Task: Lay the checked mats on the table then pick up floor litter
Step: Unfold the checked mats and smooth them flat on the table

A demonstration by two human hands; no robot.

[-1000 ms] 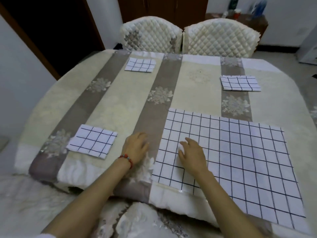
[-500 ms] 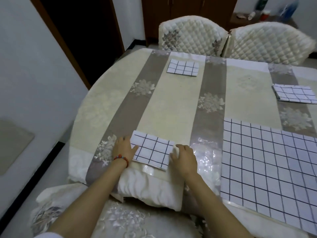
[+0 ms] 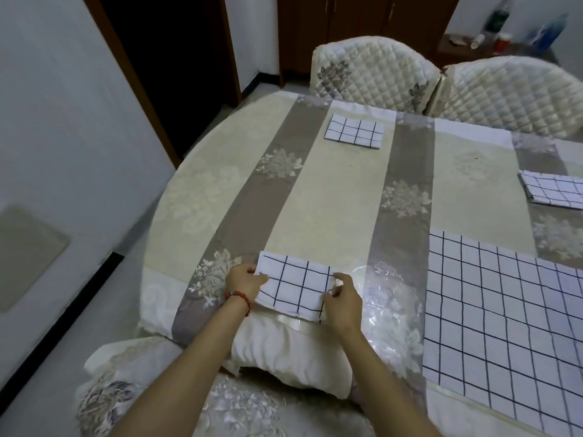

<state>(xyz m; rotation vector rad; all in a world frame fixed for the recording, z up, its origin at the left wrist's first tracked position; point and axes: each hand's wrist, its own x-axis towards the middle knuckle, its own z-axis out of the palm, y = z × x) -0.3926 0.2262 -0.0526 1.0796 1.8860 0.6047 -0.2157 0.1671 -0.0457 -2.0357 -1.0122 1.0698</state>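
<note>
Head | folded mats (image 3: 296,287): 3 | unfolded mat (image 3: 508,323): 1 | chairs (image 3: 375,74): 2

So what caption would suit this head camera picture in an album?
Both hands, left and right, grip a folded white black-checked cloth mat at the table's near edge.

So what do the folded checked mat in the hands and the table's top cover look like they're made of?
Folded checked mat: matte white woven cloth with dark grid lines, probably; it lies in soft folded layers. Top cover: clear glossy plastic film, likely vinyl; it shows wrinkled glare over the patterned tablecloth.
</note>
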